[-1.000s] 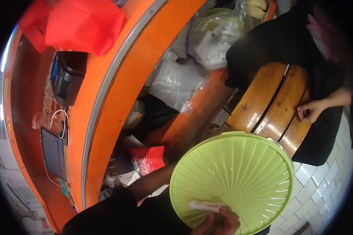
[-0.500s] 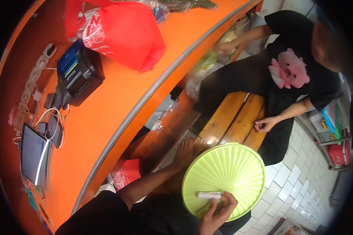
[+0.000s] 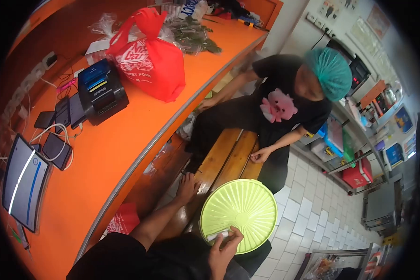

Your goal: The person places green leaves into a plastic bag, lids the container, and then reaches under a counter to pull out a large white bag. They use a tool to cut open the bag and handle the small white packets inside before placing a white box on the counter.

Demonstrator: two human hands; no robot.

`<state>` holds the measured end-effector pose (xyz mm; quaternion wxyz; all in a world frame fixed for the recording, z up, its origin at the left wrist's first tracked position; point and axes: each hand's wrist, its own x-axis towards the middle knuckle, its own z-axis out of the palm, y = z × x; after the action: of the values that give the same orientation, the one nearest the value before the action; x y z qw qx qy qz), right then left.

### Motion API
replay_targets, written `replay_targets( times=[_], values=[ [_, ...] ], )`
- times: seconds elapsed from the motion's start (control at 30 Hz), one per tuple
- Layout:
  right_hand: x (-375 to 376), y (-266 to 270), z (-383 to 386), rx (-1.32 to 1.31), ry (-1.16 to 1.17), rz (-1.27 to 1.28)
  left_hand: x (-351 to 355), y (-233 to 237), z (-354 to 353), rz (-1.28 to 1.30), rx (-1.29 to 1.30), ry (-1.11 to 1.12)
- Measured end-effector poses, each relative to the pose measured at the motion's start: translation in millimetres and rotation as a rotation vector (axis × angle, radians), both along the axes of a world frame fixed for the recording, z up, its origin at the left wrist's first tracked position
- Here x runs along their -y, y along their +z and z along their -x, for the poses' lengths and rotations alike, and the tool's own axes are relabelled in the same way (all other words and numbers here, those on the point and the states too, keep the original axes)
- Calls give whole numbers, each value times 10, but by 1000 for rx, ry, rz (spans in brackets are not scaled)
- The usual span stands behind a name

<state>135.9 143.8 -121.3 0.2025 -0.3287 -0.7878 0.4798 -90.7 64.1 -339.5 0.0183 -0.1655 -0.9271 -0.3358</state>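
Note:
My right hand [image 3: 225,247] pinches a small white tube [image 3: 217,235] with faint print on it. Its fingers are at the rim of a round lime-green ribbed lid [image 3: 247,205], which sits close to my lap; what is under the lid is hidden. My left hand [image 3: 187,187] rests at the edge of the slatted wooden bench [image 3: 224,161], fingers stretched out, with nothing visible in them.
Facing me on the bench sits a person [image 3: 284,88] in a hairnet. To the left, an orange counter [image 3: 112,154] holds a red bag [image 3: 149,65], a black printer [image 3: 102,93], phones and a tablet [image 3: 25,182]. Shelves [image 3: 340,140] stand on the right.
My view has swung up and to the right, bringing the other person's hairnet and the shelves into sight. My right hand keeps the tube at the lid; my left stays on the bench.

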Motion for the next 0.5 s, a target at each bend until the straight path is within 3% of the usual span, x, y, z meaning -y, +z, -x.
replay_targets(
  times=[0.17,0.27,0.37,0.47,0.5],
  values=[
    [-124,192,24,-56,69,181,180,109,-315,-42,-45,-51],
    [-307,394,78,-181,-78,-152,328,151,-461,33,-63,-64],
    [-460,640,79,-276,-234,-477,359,195,-456,-60,-3,-76],
    [-555,585,102,-337,-198,-674,277,104,-408,20,-8,-55],
    [-572,521,127,-212,-124,-741,276,101,-414,33,-1,-43]
  ],
)
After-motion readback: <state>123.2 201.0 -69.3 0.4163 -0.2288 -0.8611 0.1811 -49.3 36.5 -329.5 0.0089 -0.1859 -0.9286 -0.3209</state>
